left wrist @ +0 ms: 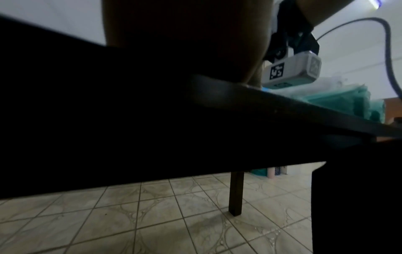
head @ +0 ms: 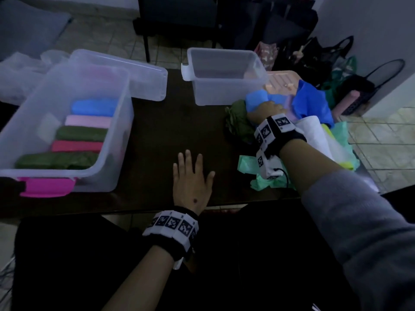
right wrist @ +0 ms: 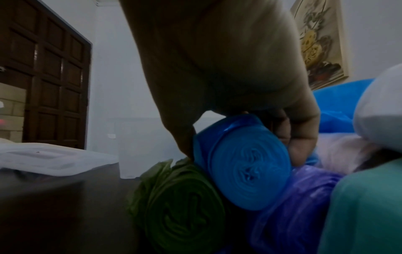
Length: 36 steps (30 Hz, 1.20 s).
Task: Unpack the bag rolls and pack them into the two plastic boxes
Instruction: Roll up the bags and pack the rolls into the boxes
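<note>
Meanwhile right hand (head: 266, 111) grips blue roll (right wrist: 245, 165); left box (head: 107, 122) holds five rolls.

- Left hand (head: 192, 176) lies flat, palm down, fingers straight and slightly spread, pointing to 12 o'clock.
- Right hand (head: 266, 111) reaches toward 11 o'clock, forearm outstretched, fingers (right wrist: 302, 137) and thumb curled in a grip.
- Both wrists wear marker-patterned bands.

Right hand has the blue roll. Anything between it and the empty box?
Nothing visible. The right hand grips the blue roll just beside the empty box, whose top is open. The green roll lies nearer, off that path.
</note>
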{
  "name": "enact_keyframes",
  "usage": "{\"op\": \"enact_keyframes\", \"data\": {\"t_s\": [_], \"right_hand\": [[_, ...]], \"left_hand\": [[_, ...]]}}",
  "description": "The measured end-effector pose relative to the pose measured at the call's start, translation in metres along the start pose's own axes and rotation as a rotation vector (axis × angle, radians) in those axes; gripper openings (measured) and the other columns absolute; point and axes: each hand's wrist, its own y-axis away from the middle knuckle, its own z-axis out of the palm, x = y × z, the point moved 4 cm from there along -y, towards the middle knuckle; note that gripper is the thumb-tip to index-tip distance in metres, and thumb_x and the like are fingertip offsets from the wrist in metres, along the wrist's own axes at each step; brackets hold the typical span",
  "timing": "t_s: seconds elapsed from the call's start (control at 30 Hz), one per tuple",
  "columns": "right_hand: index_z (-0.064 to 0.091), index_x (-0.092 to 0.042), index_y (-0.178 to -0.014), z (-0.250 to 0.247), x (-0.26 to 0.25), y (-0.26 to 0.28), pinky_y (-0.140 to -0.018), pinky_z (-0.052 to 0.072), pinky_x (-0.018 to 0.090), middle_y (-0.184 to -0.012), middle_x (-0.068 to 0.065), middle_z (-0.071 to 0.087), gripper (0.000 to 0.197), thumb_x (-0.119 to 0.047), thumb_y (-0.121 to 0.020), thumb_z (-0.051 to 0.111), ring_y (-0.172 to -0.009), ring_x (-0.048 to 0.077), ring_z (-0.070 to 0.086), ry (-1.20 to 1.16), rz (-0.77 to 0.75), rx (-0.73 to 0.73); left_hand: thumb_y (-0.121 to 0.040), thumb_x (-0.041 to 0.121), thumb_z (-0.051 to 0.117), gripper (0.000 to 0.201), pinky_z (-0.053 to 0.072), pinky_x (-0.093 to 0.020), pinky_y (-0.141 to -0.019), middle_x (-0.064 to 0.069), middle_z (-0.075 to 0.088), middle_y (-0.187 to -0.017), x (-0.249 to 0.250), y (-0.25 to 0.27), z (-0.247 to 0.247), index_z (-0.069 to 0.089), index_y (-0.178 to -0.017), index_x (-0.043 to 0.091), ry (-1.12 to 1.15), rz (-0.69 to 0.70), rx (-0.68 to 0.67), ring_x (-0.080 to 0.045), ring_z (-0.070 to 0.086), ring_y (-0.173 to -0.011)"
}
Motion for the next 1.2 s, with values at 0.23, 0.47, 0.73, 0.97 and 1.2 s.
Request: {"op": "enact_keyframes", "data": {"t_s": [0.23,0.47,0.73,0.97,1.2], "right_hand": [[0.047,0.002,-0.126,-0.003,0.001,-0.004,-0.097,0.038,0.039,-0.129,0.02,0.051,0.044,-0.023,-0.09,0.055,-0.12,0.034,0.049,0.04,-0.104,0.007],[0.039,0.006,-0.129,-0.025,-0.008,0.014,-0.098,0.037,0.042,-0.134,0.022,0.042,0.044,-0.022,-0.097,0.047,-0.125,0.038,0.041,0.037,-0.152,0.126],[0.037,-0.002,-0.129,-0.022,-0.057,0.067,-0.096,0.041,0.042,-0.132,0.02,0.044,0.053,-0.029,-0.089,0.06,-0.12,0.035,0.046,-0.134,-0.449,-0.04],[0.031,-0.005,-0.135,0.033,-0.065,0.097,-0.098,0.04,0.052,-0.135,0.021,0.037,0.059,-0.031,-0.089,0.058,-0.124,0.037,0.038,0.099,-0.595,-0.22],[0.029,-0.016,-0.141,0.027,-0.064,0.104,-0.101,0.034,0.053,-0.139,0.015,0.034,0.064,-0.026,-0.086,0.062,-0.129,0.033,0.032,0.191,-0.772,-0.269]], "left_hand": [[-0.098,0.05,0.019,0.061,-0.004,-0.037,-0.117,-0.007,-0.005,-0.158,0.0,0.001,0.004,0.006,-0.151,0.021,-0.049,0.023,0.067,-0.023,-0.008,-0.146],[-0.097,0.049,0.02,0.061,-0.003,-0.038,-0.118,-0.009,-0.002,-0.158,-0.001,0.001,0.005,0.009,-0.15,0.021,-0.056,0.027,0.092,-0.024,-0.006,-0.146],[-0.098,0.048,0.022,0.061,-0.001,-0.039,-0.118,-0.009,-0.002,-0.158,-0.003,0.0,0.003,0.008,-0.151,0.021,-0.029,0.04,0.046,-0.025,-0.005,-0.146],[-0.099,0.044,0.026,0.061,-0.003,-0.038,-0.117,-0.011,-0.001,-0.158,-0.007,-0.002,0.001,0.009,-0.15,0.016,0.027,0.071,-0.009,-0.025,-0.006,-0.146],[-0.096,0.015,0.042,0.038,0.029,-0.028,-0.104,-0.014,0.051,-0.135,-0.042,-0.024,-0.063,0.048,-0.132,0.006,0.473,-0.201,0.223,-0.026,0.045,-0.127]]}}
